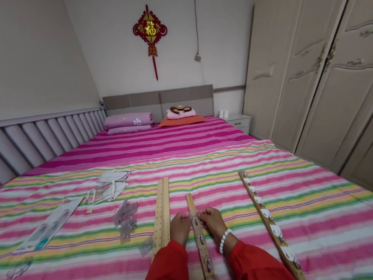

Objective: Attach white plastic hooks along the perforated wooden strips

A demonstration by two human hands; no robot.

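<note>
A narrow wooden strip [191, 204] with small metal fittings along it lies lengthwise on the striped bedspread [211, 164] right in front of me. My left hand [180, 228] and my right hand [213, 220] meet over it, fingers curled in a pinch on a small fitting [196, 218] on the strip. I wear red sleeves and a white bead bracelet [224, 240] on the right wrist. Left of the hands lies a pair of perforated wooden strips [162, 213]. On the right lies another strip [268, 221] carrying several white hooks.
Clear plastic bags of small parts [125, 218] and opened packaging [109, 186] lie left on the bed, with a long blister card [50, 224]. Pillows [129, 120] sit at the headboard. A wardrobe [331, 76] stands along the right side, a padded wall panel [32, 139] on the left.
</note>
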